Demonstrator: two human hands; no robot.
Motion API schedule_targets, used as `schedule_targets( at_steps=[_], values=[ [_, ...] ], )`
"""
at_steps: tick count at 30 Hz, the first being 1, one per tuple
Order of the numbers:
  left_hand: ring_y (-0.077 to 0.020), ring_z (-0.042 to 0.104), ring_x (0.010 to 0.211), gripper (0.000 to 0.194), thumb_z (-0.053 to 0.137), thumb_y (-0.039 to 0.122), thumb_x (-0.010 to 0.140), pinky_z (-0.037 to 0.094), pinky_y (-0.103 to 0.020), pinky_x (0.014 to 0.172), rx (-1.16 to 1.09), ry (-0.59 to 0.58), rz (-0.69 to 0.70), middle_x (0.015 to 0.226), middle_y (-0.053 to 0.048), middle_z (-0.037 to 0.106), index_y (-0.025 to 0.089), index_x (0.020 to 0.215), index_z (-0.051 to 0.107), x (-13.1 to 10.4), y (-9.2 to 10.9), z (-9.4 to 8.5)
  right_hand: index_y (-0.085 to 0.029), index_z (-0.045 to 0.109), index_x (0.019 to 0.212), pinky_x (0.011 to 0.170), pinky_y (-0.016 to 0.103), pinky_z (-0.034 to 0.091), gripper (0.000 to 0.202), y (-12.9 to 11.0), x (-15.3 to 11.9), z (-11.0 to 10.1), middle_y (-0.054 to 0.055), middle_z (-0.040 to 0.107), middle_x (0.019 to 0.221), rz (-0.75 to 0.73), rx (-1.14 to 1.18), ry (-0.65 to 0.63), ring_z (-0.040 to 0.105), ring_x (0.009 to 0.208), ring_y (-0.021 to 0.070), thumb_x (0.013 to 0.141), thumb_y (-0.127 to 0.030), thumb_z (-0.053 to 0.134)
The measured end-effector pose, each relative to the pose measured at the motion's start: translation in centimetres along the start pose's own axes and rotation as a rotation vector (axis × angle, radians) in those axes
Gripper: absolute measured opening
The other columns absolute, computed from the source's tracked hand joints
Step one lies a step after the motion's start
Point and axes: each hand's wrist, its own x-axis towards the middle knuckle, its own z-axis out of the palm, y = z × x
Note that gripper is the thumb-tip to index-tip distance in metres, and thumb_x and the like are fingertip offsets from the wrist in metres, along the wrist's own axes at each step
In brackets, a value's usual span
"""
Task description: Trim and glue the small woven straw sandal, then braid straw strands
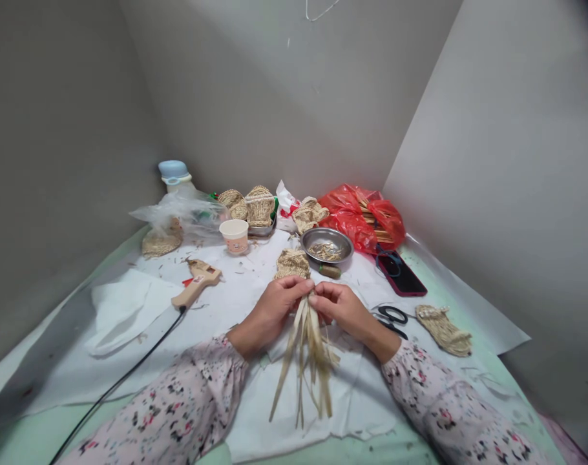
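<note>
My left hand and my right hand meet at the middle of the table, thumbs and forefingers pinched together on a bundle of flat straw strips. The loose ends of the strips fan out toward me over the white cloth. Just beyond my fingers, a woven straw piece lies at the upper end of the bundle; my fingers hide where the two meet. Behind it to the right is a steel bowl with short straw bits in it. A wooden-looking handle rests against the bowl's near side.
On the left lie a glue gun with a black cord, a paper cup and a clear plastic bag. To the right are black-handled scissors, a phone, a small woven slipper and a red bag of straw.
</note>
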Motion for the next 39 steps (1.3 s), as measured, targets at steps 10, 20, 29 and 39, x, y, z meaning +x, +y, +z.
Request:
schedule_targets(
  at_steps=[10,20,29,39],
  values=[
    [-0.0079,0.054,0.058,0.025,0.078,0.033,0.074,0.04,-0.022,0.058,-0.053,-0.048,-0.012,0.068,0.003,0.058,0.014,0.079,0.062,-0.12,0.25,0.15,-0.017,0.06,0.074,0.054,0.024,0.034,0.022,0.66,0.1,-0.69,-0.004,0.052,0.061,0.049,0.066,0.112,0.043,0.054,0.01,0.078,-0.039,0.065],
    [-0.0097,0.058,0.06,0.022,0.076,0.032,0.076,0.042,-0.023,0.06,-0.095,-0.098,-0.058,0.069,0.001,0.062,0.014,0.077,0.064,-0.18,0.35,0.36,-0.017,0.059,0.073,0.057,0.024,0.035,0.029,0.33,0.07,-0.58,-0.003,0.055,0.063,0.079,0.149,0.036,0.046,0.056,0.0105,0.076,-0.043,0.07],
    [-0.0134,0.062,0.06,0.021,0.077,0.02,0.067,0.048,-0.027,0.062,-0.156,-0.132,-0.109,0.066,0.0,0.063,0.016,0.069,0.057,-0.46,0.81,0.6,-0.018,0.054,0.066,0.049,0.023,0.029,0.027,0.26,0.17,-0.55,-0.006,0.049,0.054,0.11,0.209,0.059,0.038,0.049,0.0084,0.072,-0.04,0.069],
    [-0.0101,0.06,0.067,0.022,0.079,0.028,0.072,0.045,-0.023,0.065,-0.078,-0.143,-0.106,0.073,0.0,0.064,0.014,0.077,0.064,-0.59,0.79,0.42,-0.019,0.054,0.067,0.053,0.023,0.033,0.025,0.36,0.35,-0.33,-0.005,0.051,0.059,0.039,0.035,0.14,0.043,0.054,0.0098,0.073,-0.039,0.067]
  ],
)
